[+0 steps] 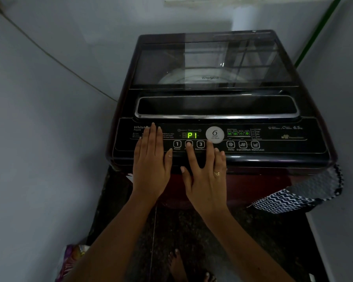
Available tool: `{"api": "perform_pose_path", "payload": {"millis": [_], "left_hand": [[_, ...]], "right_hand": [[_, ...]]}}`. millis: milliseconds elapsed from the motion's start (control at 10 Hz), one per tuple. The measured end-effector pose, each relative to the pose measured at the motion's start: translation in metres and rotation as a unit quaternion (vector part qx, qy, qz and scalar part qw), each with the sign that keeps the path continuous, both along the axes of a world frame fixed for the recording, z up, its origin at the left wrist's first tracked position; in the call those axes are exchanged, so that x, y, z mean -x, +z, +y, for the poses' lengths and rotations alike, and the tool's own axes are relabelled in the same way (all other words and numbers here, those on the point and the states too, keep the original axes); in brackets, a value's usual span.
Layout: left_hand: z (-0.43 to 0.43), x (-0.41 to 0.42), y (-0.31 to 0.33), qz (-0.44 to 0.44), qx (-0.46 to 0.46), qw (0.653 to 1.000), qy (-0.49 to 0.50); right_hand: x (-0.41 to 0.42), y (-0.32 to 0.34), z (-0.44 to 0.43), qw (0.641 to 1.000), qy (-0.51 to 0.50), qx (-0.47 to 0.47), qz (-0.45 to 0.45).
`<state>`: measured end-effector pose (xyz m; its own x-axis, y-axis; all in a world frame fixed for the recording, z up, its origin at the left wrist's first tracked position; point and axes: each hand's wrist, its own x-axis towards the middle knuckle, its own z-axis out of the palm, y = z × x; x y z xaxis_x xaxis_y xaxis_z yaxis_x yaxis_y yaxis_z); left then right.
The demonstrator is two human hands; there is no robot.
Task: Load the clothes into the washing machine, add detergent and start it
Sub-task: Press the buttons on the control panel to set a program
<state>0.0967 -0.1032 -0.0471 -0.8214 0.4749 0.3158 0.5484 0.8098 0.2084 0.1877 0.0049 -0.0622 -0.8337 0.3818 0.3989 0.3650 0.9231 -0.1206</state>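
A dark top-loading washing machine (218, 102) stands in front of me with its glass lid (212, 60) down; the drum shows faintly through it and no clothes can be made out. The control panel (273, 143) is lit and its green display (192, 135) reads P1. My left hand (151, 163) lies flat, fingers together, on the panel's left end. My right hand (206, 176) is spread over the buttons, its index fingertip on the middle one of the three numbered buttons, between Power (177, 144) and Start/Pause (200, 144). No detergent container is identifiable.
Grey walls close in on both sides. A black-and-white zigzag cloth (298, 194) hangs at the machine's right front corner. A colourful plastic bag (71, 259) lies on the dark floor at lower left. My bare foot (179, 265) is below. A cord (49, 53) runs along the left wall.
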Motion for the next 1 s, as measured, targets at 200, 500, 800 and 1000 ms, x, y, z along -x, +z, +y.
{"api": "perform_pose_path", "payload": {"millis": [200,500,800,1000], "left_hand": [[0.0006,0.0003,-0.0001,0.001,-0.001,1.0,0.001],[0.0006,0.0012,-0.0026,0.006,0.002,1.0,0.004],[0.0004,0.0015,-0.0036,0.009,0.002,1.0,0.005],[0.0011,0.0013,-0.0028,0.009,-0.001,1.0,0.006]], "right_hand": [[-0.0002,-0.0008,0.0006,1.0,-0.002,-0.003,0.007],[0.0016,-0.0054,0.0009,0.999,-0.001,-0.02,0.025],[0.0046,-0.0063,-0.0002,0.999,-0.004,-0.023,0.043],[0.0052,-0.0069,-0.0014,0.998,-0.006,-0.013,0.057]]}}
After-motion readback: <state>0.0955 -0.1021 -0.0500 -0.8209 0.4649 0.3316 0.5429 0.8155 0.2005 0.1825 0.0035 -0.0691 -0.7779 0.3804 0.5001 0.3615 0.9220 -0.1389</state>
